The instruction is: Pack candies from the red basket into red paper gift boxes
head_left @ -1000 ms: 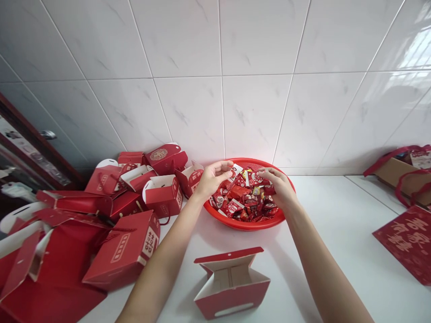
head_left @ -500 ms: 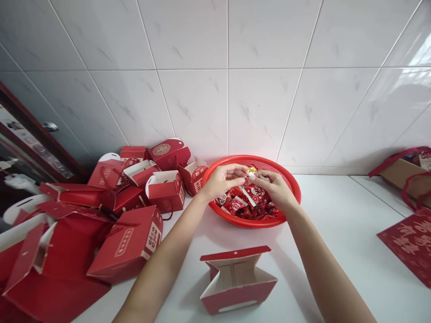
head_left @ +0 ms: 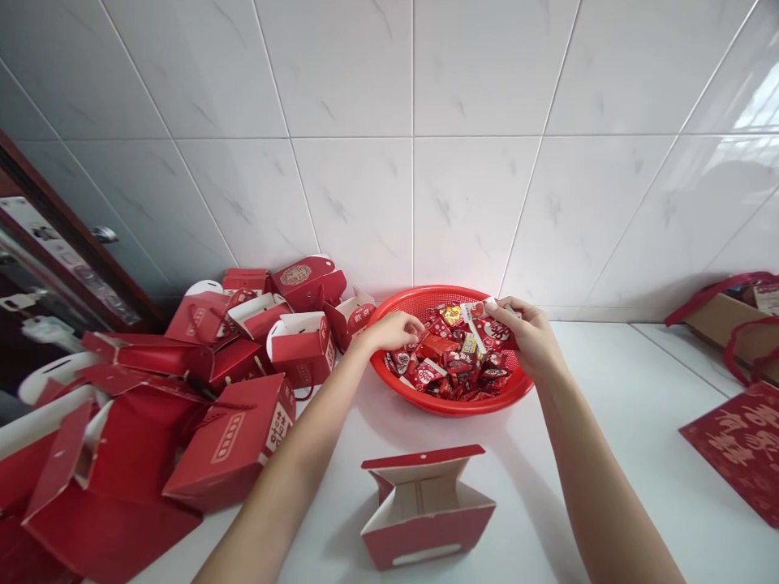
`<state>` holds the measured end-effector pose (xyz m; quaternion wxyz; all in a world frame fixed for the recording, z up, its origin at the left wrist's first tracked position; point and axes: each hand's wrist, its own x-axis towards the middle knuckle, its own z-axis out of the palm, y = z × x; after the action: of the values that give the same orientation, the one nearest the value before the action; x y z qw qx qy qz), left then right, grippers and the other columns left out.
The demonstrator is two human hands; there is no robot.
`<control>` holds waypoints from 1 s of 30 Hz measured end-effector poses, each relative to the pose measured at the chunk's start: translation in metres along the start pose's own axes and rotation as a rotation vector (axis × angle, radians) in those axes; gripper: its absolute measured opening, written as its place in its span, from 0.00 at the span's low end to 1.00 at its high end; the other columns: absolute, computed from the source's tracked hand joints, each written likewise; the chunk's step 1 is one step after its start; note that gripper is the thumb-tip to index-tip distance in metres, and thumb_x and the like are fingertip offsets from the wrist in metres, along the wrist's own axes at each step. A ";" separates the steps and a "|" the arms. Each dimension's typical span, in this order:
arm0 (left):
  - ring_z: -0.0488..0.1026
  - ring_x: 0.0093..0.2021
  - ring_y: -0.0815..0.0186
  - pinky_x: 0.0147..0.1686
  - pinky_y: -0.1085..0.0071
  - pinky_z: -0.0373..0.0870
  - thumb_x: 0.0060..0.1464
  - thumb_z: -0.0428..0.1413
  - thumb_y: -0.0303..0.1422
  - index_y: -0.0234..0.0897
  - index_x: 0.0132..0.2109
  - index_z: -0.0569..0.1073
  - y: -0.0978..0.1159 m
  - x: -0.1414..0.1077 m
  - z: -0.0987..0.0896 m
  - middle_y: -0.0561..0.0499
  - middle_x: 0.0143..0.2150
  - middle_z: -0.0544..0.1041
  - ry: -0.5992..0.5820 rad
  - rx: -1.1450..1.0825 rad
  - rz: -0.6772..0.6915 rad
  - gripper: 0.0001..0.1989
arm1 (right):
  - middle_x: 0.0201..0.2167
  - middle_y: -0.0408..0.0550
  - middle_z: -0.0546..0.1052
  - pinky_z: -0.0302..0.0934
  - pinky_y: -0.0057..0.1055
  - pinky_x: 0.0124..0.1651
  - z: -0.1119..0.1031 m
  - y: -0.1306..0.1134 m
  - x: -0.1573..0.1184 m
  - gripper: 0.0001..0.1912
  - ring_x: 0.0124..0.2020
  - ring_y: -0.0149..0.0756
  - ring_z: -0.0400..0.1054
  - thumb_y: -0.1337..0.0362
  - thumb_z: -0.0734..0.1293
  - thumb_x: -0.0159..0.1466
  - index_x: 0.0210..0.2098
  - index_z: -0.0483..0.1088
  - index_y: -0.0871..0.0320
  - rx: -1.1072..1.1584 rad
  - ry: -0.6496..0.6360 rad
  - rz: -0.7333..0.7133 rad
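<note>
A red plastic basket [head_left: 454, 410] with a perforated wall holds many wrapped candies [head_left: 454, 361] in red, with some yellow and white. My right hand [head_left: 529, 331] is over the basket's right side, closed on a red-and-white candy packet [head_left: 490, 328]. My left hand [head_left: 394, 331] reaches over the left rim, its fingers curled together among the candies; whatever they pinch is hidden. In front of the basket, nearest to me, stands a red paper gift box [head_left: 429, 531] with its top open and its pale inside showing.
Many red gift boxes [head_left: 234, 442], several with open tops, are heaped on the left of the white counter [head_left: 578, 454]. A red printed bag [head_left: 739, 446] and a brown box with red ribbon [head_left: 724, 312] lie at the right. Behind stands a tiled wall [head_left: 475, 211].
My hands have drawn apart from above the basket's middle. The right moved right with the packet; the left lowered leftward to the candies, uncovering more of them.
</note>
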<state>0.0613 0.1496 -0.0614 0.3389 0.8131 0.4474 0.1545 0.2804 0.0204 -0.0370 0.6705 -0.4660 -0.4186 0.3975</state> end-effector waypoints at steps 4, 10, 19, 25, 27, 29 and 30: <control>0.79 0.37 0.52 0.41 0.63 0.74 0.26 0.67 0.22 0.40 0.25 0.78 0.004 0.021 -0.002 0.49 0.28 0.82 -0.157 0.222 -0.127 0.13 | 0.17 0.38 0.67 0.52 0.27 0.24 0.000 0.000 0.000 0.23 0.21 0.28 0.58 0.48 0.82 0.44 0.21 0.72 0.57 -0.023 0.000 -0.002; 0.77 0.39 0.50 0.40 0.65 0.70 0.25 0.72 0.34 0.40 0.18 0.71 0.008 0.036 0.005 0.47 0.27 0.79 -0.236 0.323 -0.152 0.15 | 0.18 0.38 0.66 0.53 0.28 0.26 0.000 0.000 0.000 0.22 0.22 0.29 0.58 0.48 0.81 0.45 0.21 0.72 0.57 -0.046 0.006 -0.038; 0.70 0.26 0.63 0.30 0.70 0.65 0.31 0.71 0.35 0.38 0.20 0.75 -0.006 0.038 0.004 0.55 0.19 0.71 -0.192 0.012 -0.130 0.13 | 0.18 0.38 0.63 0.48 0.28 0.24 0.002 0.010 0.002 0.25 0.22 0.28 0.55 0.44 0.80 0.44 0.21 0.71 0.57 -0.101 -0.006 -0.024; 0.77 0.36 0.64 0.38 0.68 0.73 0.37 0.72 0.37 0.37 0.36 0.79 0.000 0.032 0.000 0.51 0.35 0.80 -0.038 -0.389 -0.018 0.18 | 0.17 0.37 0.62 0.48 0.28 0.23 0.000 0.016 0.005 0.25 0.20 0.28 0.55 0.44 0.80 0.47 0.21 0.70 0.56 -0.122 -0.007 -0.026; 0.78 0.41 0.64 0.42 0.68 0.73 0.39 0.71 0.38 0.37 0.40 0.79 0.004 0.031 0.000 0.49 0.40 0.81 0.019 -0.480 0.023 0.20 | 0.17 0.36 0.62 0.47 0.28 0.23 -0.001 0.016 0.005 0.25 0.20 0.27 0.54 0.45 0.80 0.47 0.21 0.69 0.56 -0.107 -0.010 -0.026; 0.79 0.43 0.63 0.44 0.67 0.73 0.40 0.71 0.40 0.37 0.42 0.79 0.007 0.030 0.000 0.48 0.43 0.82 0.059 -0.541 0.047 0.21 | 0.16 0.36 0.61 0.47 0.28 0.23 -0.001 0.016 0.005 0.24 0.19 0.27 0.53 0.46 0.80 0.48 0.21 0.69 0.56 -0.097 -0.011 -0.028; 0.79 0.43 0.62 0.44 0.67 0.74 0.40 0.72 0.40 0.36 0.42 0.80 0.008 0.030 0.001 0.48 0.43 0.82 0.072 -0.559 0.051 0.22 | 0.16 0.36 0.62 0.47 0.29 0.23 -0.001 0.016 0.005 0.23 0.19 0.27 0.53 0.46 0.80 0.48 0.21 0.69 0.56 -0.096 -0.010 -0.030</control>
<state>0.0829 0.1712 -0.0580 0.5297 0.6932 0.3786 0.3091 0.2807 0.0287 -0.0511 0.6511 -0.4894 -0.4476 0.3691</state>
